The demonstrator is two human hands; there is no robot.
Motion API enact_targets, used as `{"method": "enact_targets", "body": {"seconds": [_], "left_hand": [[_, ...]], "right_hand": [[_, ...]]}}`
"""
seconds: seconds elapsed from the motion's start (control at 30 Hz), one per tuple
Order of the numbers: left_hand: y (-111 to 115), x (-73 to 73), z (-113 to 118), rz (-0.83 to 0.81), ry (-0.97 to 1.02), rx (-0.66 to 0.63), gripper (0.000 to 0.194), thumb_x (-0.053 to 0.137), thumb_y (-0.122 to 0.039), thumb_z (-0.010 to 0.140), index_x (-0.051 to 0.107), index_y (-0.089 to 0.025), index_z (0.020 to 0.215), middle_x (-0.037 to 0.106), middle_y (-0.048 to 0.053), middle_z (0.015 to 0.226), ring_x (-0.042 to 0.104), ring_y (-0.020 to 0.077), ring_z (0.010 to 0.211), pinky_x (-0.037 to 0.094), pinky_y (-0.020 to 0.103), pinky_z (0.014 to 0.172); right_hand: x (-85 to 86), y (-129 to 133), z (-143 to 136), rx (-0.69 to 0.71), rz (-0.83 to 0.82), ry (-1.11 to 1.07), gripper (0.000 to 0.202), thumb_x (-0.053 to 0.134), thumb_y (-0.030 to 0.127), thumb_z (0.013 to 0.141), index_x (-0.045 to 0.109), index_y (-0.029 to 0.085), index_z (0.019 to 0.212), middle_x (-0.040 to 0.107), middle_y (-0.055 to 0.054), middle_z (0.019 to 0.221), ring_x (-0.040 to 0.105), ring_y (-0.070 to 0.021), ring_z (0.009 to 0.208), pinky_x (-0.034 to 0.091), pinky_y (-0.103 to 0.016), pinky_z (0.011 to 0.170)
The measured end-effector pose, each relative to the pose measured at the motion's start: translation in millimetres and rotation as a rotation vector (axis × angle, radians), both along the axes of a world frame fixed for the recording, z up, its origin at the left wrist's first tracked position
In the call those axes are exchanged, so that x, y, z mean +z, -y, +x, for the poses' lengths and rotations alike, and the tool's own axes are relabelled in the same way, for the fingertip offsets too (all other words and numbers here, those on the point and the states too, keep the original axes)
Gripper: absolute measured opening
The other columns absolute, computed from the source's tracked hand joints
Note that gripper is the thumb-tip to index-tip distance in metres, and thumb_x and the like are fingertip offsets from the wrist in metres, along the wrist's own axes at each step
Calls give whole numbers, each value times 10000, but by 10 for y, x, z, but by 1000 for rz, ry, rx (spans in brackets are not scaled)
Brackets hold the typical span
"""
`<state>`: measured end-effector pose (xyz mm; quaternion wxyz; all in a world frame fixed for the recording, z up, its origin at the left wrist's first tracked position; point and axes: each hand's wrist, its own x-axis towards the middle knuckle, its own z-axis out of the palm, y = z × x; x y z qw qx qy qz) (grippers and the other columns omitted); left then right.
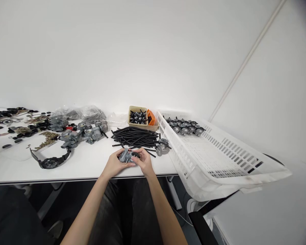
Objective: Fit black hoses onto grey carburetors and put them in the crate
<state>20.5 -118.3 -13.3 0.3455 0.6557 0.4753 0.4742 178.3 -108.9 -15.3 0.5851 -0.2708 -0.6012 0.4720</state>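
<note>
Near the front edge of the white table, a small grey metal carburetor (126,156) is held between both hands. My left hand (116,163) grips its left side, fingers wrapped round the body. From the right, my right hand (144,162) closes on it, with thumb and fingers at a black part on that side. Just behind the hands lies a pile of black rubber hoses (136,136). Another carburetor (162,146), with a clear lower part and a black hose, sits to the right of the pile, beside the white crate.
A white plastic crate (186,160) at the right holds several carburetors (185,126). Behind the hoses stand a cream bin (129,117) of small black-and-grey parts and an orange basket (151,116). Leftward are more carburetors (91,134), a black wristwatch (51,162), brass fittings (48,140) and plastic bags (91,114).
</note>
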Motion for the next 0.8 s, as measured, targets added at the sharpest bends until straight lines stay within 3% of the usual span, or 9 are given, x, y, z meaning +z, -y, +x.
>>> {"method": "enact_targets", "body": {"seconds": [0.17,0.3,0.4,0.63,0.8], "left_hand": [[14,9,20,50,-45,-5,562,814,-430,534,636,-152,989,681,55,891,611,222,818,493,327,750],[17,2,31,67,-64,-35,524,807,-400,551,625,-159,980,669,47,921,599,210,837,483,314,767],[12,-11,30,65,-77,-50,489,805,-406,551,616,-164,932,656,29,865,590,192,793,485,301,737],[-6,-20,5,19,-47,-2,584,815,-444,531,621,-158,1002,675,67,949,608,216,842,493,331,770],[-5,-8,0,40,-81,24,582,816,-460,532,625,-146,984,676,74,924,603,224,837,487,339,758]], "right_hand": [[-19,-23,-24,-24,64,98,322,766,353,674,674,222,953,653,-42,903,586,-192,866,456,-334,820],[-17,-25,-21,-73,129,170,195,753,375,692,700,217,793,588,-14,765,548,-180,794,437,-317,773],[-21,-26,-13,-83,118,165,211,778,384,656,681,214,735,572,-4,725,533,-173,750,436,-308,743],[-59,-47,19,57,107,79,276,685,373,756,691,210,979,643,-60,940,585,-219,926,446,-347,855],[-89,-70,-4,-21,51,64,234,719,339,700,691,205,890,654,-50,858,591,-212,838,467,-348,814]]}}
